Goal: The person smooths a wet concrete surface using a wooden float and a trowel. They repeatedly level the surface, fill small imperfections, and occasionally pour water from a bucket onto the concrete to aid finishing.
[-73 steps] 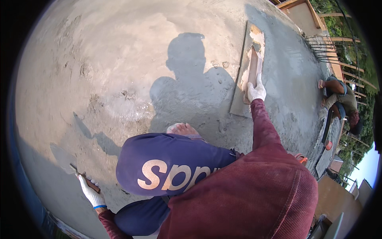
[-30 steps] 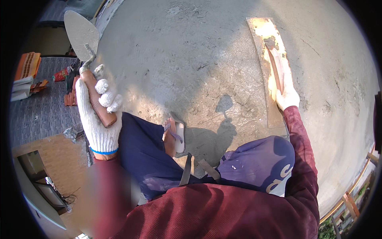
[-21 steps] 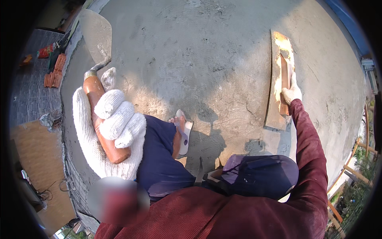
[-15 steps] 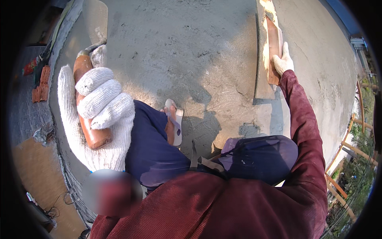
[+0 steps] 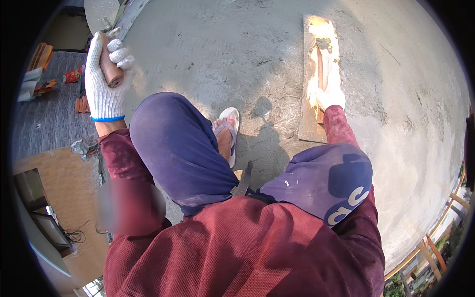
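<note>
My left hand (image 5: 101, 86), in a white knitted glove with a blue cuff, is closed around the wooden handle of a trowel (image 5: 111, 72). Its grey metal blade points away from me, at the far left edge of the wet cement (image 5: 208, 59). At right, my gloved right hand (image 5: 331, 97) grips the handle of a long, cement-smeared plastering float (image 5: 309, 64). The float appears to lie roughly flat against the cement, lengthwise away from me. Bright sun washes out the fingers of this hand.
Between my bent knees, a sandalled foot (image 5: 228, 136) stands on the cement. Left of its edge lie dark grey tiles (image 5: 49, 119), orange brick pieces (image 5: 82, 105), a red packet (image 5: 73, 75) and a brown board surface (image 5: 74, 173). Wooden poles (image 5: 430, 257) stand beyond the lower right edge.
My left hand and the trowel have moved farther from me, toward the cement's left edge. The float has shifted left and turned flatter, its upper face now showing. My view has also shifted.
</note>
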Demonstrator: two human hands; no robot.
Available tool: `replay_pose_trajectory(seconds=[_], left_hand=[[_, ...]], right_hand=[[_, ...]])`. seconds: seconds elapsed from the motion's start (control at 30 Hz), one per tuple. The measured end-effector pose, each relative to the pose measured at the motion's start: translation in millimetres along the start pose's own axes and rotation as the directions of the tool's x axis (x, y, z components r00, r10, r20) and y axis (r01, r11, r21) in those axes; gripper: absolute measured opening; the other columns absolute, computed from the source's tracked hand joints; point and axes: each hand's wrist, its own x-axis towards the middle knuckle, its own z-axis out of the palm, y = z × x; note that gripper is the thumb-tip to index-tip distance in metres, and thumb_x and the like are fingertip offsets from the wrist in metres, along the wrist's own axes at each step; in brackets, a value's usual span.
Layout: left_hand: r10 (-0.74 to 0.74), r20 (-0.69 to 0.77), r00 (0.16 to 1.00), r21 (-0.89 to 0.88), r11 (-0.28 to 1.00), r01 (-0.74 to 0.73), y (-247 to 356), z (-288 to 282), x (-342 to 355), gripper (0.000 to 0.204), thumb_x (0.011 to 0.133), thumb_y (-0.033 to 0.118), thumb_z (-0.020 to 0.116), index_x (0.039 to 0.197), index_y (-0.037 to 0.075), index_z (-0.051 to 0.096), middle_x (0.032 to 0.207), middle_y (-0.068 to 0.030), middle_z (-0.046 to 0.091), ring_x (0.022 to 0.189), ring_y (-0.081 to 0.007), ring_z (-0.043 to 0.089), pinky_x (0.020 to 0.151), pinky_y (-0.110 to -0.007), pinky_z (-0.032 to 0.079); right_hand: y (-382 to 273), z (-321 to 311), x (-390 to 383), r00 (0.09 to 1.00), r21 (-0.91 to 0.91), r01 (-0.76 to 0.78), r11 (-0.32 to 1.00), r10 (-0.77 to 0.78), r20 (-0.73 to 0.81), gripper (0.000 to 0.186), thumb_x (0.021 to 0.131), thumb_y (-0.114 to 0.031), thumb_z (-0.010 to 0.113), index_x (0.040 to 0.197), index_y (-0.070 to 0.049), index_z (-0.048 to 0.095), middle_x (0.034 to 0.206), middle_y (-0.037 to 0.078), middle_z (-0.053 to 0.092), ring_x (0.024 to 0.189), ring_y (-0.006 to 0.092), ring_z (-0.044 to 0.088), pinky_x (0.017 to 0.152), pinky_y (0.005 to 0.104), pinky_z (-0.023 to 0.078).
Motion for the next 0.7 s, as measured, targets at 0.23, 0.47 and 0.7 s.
replay_pose_trajectory(seconds=[0.23, 0.47, 0.7], left_hand=[[-0.029, 0.006, 1.000, 0.019, 0.999, 0.029, 18, 28, -39, 0.029, 0.110, 0.026, 0.054, 0.126, 0.002, 0.052, 0.091, -0.0039, 0.054, 0.072, -0.0094, 0.050, 0.062, -0.025, 0.043], [-0.037, 0.084, 0.996, -0.224, 0.973, 0.055, 22, 32, -69, 0.042, 0.111, 0.026, 0.049, 0.139, -0.005, 0.044, 0.087, -0.0020, 0.049, 0.064, -0.0087, 0.048, 0.055, -0.025, 0.044], [-0.149, 0.116, 0.982, -0.496, 0.848, 0.187, -16, 10, -78, 0.060, 0.112, 0.039, 0.043, 0.151, -0.006, 0.034, 0.085, -0.0036, 0.050, 0.059, -0.0125, 0.052, 0.050, -0.030, 0.046]], right_hand=[[-33, -73, 28, 0.788, -0.095, 0.486, 0.869, -0.388, 0.477, 0.076, 0.085, -0.020, 0.065, 0.157, -0.029, 0.042, 0.143, 0.016, 0.060, 0.119, 0.0390, 0.065, 0.106, 0.0463, 0.052], [58, -103, -45, 0.673, -0.038, 0.320, 0.947, -0.199, 0.713, 0.063, 0.092, -0.022, 0.066, 0.152, -0.024, 0.049, 0.151, 0.014, 0.052, 0.135, 0.0321, 0.053, 0.112, 0.0431, 0.047], [-22, -60, -19, 0.540, 0.087, 0.575, 0.814, -0.457, 0.707, 0.050, 0.100, -0.023, 0.063, 0.149, -0.026, 0.054, 0.157, 0.016, 0.048, 0.141, 0.0340, 0.047, 0.114, 0.0388, 0.040]])
